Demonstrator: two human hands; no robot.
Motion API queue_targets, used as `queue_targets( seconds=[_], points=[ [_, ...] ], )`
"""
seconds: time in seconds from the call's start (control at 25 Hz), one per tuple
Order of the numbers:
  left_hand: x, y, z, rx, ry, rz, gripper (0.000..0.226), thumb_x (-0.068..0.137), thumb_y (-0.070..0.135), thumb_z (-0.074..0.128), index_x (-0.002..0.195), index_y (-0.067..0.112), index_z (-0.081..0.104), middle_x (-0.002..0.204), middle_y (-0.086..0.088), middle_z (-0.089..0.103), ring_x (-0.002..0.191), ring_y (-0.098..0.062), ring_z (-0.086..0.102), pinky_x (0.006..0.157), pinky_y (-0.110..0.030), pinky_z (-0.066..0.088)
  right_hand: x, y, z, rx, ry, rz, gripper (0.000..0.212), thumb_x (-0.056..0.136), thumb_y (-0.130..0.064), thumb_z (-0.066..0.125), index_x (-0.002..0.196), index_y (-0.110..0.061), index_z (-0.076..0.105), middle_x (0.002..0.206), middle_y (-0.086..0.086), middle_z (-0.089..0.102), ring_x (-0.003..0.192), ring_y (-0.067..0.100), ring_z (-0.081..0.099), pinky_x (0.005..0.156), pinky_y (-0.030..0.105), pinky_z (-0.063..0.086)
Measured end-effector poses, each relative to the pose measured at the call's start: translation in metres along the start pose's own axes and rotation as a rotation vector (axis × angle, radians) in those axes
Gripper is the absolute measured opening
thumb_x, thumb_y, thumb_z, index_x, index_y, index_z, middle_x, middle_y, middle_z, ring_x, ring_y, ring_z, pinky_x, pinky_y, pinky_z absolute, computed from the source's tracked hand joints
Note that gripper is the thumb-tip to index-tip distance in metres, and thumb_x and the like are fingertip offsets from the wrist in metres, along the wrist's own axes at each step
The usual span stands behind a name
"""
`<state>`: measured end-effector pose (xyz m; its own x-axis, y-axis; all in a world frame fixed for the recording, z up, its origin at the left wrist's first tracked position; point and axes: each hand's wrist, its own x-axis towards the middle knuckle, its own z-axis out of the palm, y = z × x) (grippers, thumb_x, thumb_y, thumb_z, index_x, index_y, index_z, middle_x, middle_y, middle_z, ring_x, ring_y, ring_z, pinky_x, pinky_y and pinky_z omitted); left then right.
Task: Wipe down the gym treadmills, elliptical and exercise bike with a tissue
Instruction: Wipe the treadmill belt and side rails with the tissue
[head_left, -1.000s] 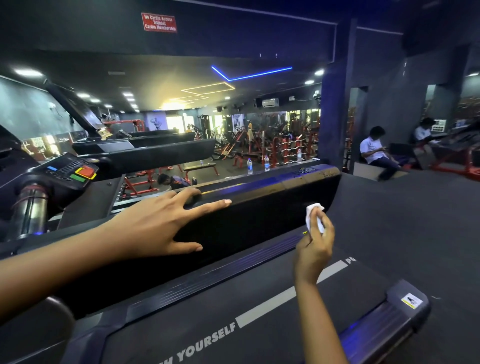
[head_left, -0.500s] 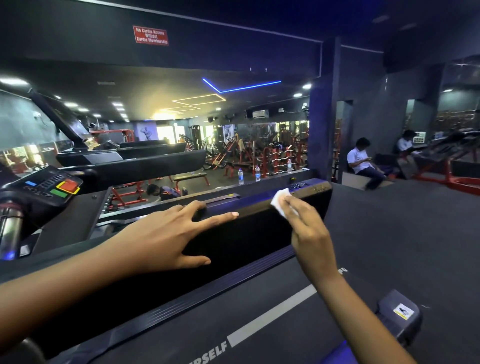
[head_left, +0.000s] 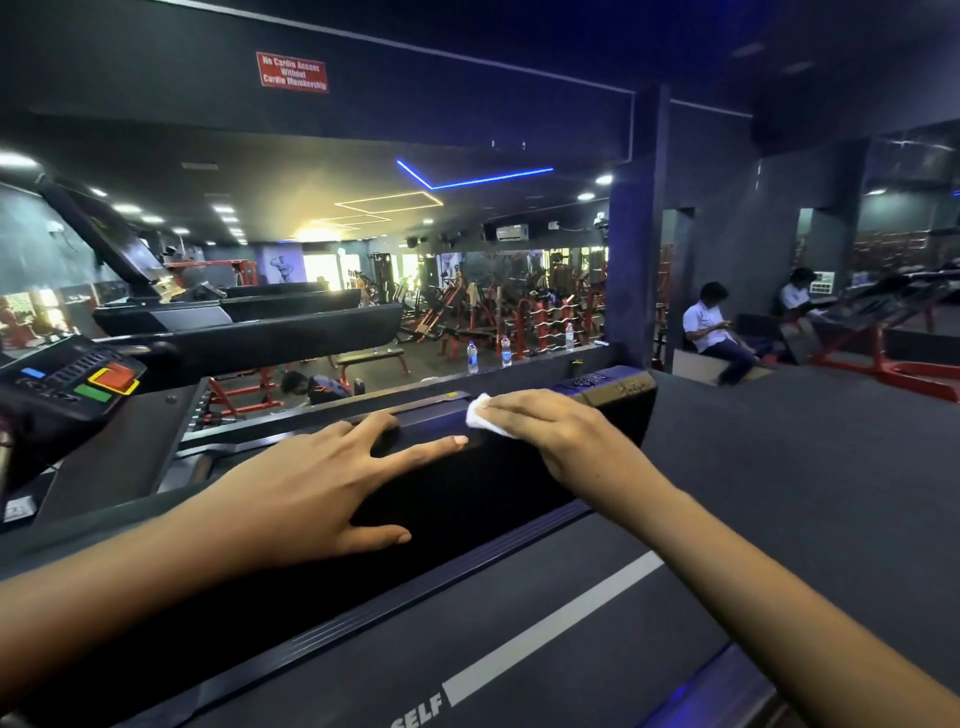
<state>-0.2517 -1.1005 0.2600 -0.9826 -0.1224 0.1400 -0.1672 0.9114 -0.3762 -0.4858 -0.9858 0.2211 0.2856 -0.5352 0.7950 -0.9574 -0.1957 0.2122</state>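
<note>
Because the right hand (head_left: 550, 431), fingers together, only presses the small crumpled white tissue (head_left: 483, 415) atop the long black treadmill rail (head_left: 467, 499), it may slip free; the left hand (head_left: 322, 483), fingers splayed on that rail, could block the stroke.

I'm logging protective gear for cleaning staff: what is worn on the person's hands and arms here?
Nothing that shows: the left hand and right hand are bare, without gloves, rings or a watch, and no sleeve appears anywhere up to the frame's edge.
</note>
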Motion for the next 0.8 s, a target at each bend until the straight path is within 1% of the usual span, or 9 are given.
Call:
queue_targets(
  seconds=[0.12, 0.16, 0.24, 0.36, 0.44, 0.52, 0.6, 0.68, 0.8],
  points=[
    [0.0, 0.001, 0.0, 0.001, -0.009, -0.001, 0.075, 0.068, 0.082, 0.005, 0.128, 0.061, -0.034, 0.143, -0.001, 0.023, 0.118, -0.02, 0.049, 0.094, -0.036, 0.048, -0.012, 0.04, -0.017, -0.05, -0.096, 0.138, 0.05, 0.076, 0.005, 0.048, 0.119, -0.015, 0.064, 0.115, 0.003, 0.066, 0.104, 0.018, 0.06, 0.091, 0.018, 0.039],
    [0.0, 0.002, -0.001, 0.001, -0.011, 0.001, 0.074, 0.068, 0.081, 0.005, 0.128, 0.061, -0.035, 0.143, 0.0, 0.023, 0.117, -0.02, 0.049, 0.094, -0.035, 0.048, -0.017, 0.051, -0.022, -0.077, -0.124, 0.193, 0.052, 0.075, 0.008, 0.051, 0.119, -0.017, 0.065, 0.115, 0.002, 0.066, 0.104, 0.019, 0.061, 0.09, 0.018, 0.04],
    [0.0, 0.002, -0.002, -0.001, -0.022, -0.001, 0.074, 0.07, 0.08, 0.007, 0.128, 0.061, -0.035, 0.142, 0.0, 0.023, 0.118, -0.019, 0.049, 0.094, -0.034, 0.048, -0.025, 0.07, -0.029, -0.103, -0.175, 0.3, 0.056, 0.073, 0.015, 0.057, 0.118, -0.017, 0.065, 0.114, 0.003, 0.066, 0.105, 0.022, 0.062, 0.089, 0.026, 0.045],
    [0.001, 0.003, -0.004, 0.017, -0.043, -0.01, 0.075, 0.073, 0.078, 0.014, 0.125, 0.061, -0.038, 0.144, -0.001, 0.022, 0.12, -0.019, 0.048, 0.095, -0.033, 0.047, -0.023, 0.084, -0.037, -0.124, -0.166, 0.413, 0.058, 0.072, 0.02, 0.054, 0.117, -0.013, 0.066, 0.114, 0.006, 0.067, 0.106, 0.026, 0.061, 0.087, 0.029, 0.045],
    [0.002, 0.004, -0.004, 0.022, -0.055, -0.016, 0.076, 0.075, 0.076, 0.018, 0.123, 0.061, -0.04, 0.144, 0.0, 0.022, 0.122, -0.017, 0.046, 0.096, -0.032, 0.046, -0.013, 0.069, -0.036, -0.124, -0.117, 0.362, 0.052, 0.075, 0.013, 0.047, 0.117, -0.012, 0.066, 0.115, 0.007, 0.066, 0.106, 0.025, 0.062, 0.089, 0.028, 0.045],
    [0.001, 0.004, -0.004, 0.025, -0.061, -0.018, 0.077, 0.074, 0.077, 0.018, 0.122, 0.061, -0.041, 0.143, 0.001, 0.022, 0.122, -0.016, 0.045, 0.095, -0.031, 0.046, -0.006, 0.04, -0.029, -0.054, -0.1, 0.188, 0.046, 0.08, -0.003, 0.038, 0.116, -0.012, 0.067, 0.116, 0.004, 0.066, 0.105, 0.017, 0.06, 0.091, 0.025, 0.043],
    [0.004, 0.004, -0.005, 0.032, -0.071, -0.032, 0.077, 0.076, 0.076, 0.02, 0.121, 0.061, -0.042, 0.144, 0.002, 0.021, 0.123, -0.016, 0.044, 0.094, -0.03, 0.047, -0.01, 0.025, -0.022, -0.013, -0.106, 0.105, 0.047, 0.083, -0.01, 0.034, 0.117, -0.012, 0.066, 0.116, 0.003, 0.066, 0.105, 0.014, 0.058, 0.091, 0.022, 0.042],
    [0.016, 0.007, -0.006, 0.034, -0.07, -0.048, 0.081, 0.084, 0.074, 0.029, 0.12, 0.062, -0.042, 0.145, 0.002, 0.019, 0.126, -0.015, 0.041, 0.092, -0.029, 0.047, -0.017, 0.039, -0.022, -0.057, -0.08, 0.145, 0.044, 0.083, -0.006, 0.039, 0.118, -0.012, 0.066, 0.114, 0.003, 0.067, 0.105, 0.017, 0.06, 0.09, 0.026, 0.046],
    [0.053, 0.015, -0.006, 0.025, -0.067, -0.033, 0.081, 0.089, 0.066, 0.038, 0.124, 0.06, -0.036, 0.148, -0.003, 0.018, 0.129, -0.02, 0.039, 0.09, -0.029, 0.047, -0.029, 0.069, -0.029, -0.122, -0.089, 0.251, 0.048, 0.076, 0.008, 0.051, 0.117, -0.012, 0.066, 0.112, 0.004, 0.068, 0.102, 0.023, 0.064, 0.084, 0.036, 0.054]
  ],
)
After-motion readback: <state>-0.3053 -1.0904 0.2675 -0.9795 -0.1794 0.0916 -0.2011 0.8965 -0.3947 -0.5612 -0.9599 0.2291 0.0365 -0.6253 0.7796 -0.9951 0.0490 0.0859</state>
